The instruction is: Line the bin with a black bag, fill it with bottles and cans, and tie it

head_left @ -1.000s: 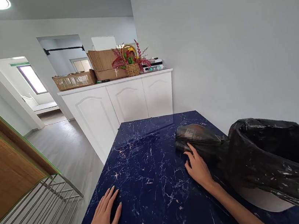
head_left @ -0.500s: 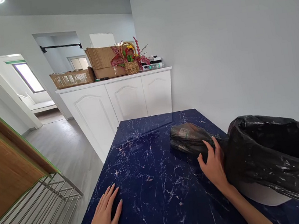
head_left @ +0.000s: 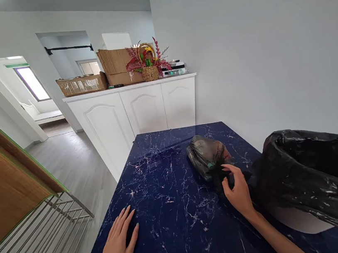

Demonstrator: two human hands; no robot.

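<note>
A black, thin plastic bag (head_left: 205,150), stretched around something I cannot make out, lies on the dark blue marbled table (head_left: 170,226). My right hand (head_left: 238,190) has thumb and fingers curled in on the bag's gathered end at its near right side. Flat on the table's left part rests my left hand (head_left: 119,240), fingers stretched out and holding nothing. Just right of my right hand stands a bin lined with a black bin bag (head_left: 310,190), its mouth open; the pale bin shows below the liner.
Beyond the table is a white cabinet (head_left: 147,108) bearing cardboard boxes (head_left: 81,85), a flower basket (head_left: 150,73) and a clear bottle (head_left: 177,72). At left, a metal rack (head_left: 46,240) stands beside a wooden board (head_left: 3,179). A plain wall borders the right.
My right hand has closed on the gathered end of the plastic bag, and the bag has turned and shifted slightly left. My left hand stays flat on the table.
</note>
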